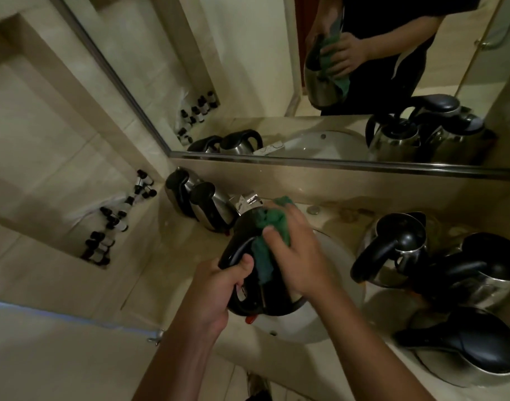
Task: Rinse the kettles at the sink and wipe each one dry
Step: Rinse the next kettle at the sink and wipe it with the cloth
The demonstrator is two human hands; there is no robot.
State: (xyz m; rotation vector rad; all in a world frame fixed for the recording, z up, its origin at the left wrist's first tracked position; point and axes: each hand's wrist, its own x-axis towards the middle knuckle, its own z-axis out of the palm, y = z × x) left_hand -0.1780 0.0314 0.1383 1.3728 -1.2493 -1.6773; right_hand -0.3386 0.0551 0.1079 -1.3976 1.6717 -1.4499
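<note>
Over the white sink (329,322) I hold a steel kettle (248,299) with a black handle and lid. My left hand (216,287) grips its handle. My right hand (294,253) presses a green cloth (265,247) against the kettle's top and side, with its fingers curled over the cloth. Two more kettles (201,204) stand on the counter to the left of the sink. Three others (439,273) crowd the counter at the right.
A wall mirror (277,82) above the counter reflects my hands, the kettles and the basin. A recessed niche at the left holds several small black-capped bottles (115,221). The faucet (252,199) sits behind the held kettle. The counter's front edge runs below my forearms.
</note>
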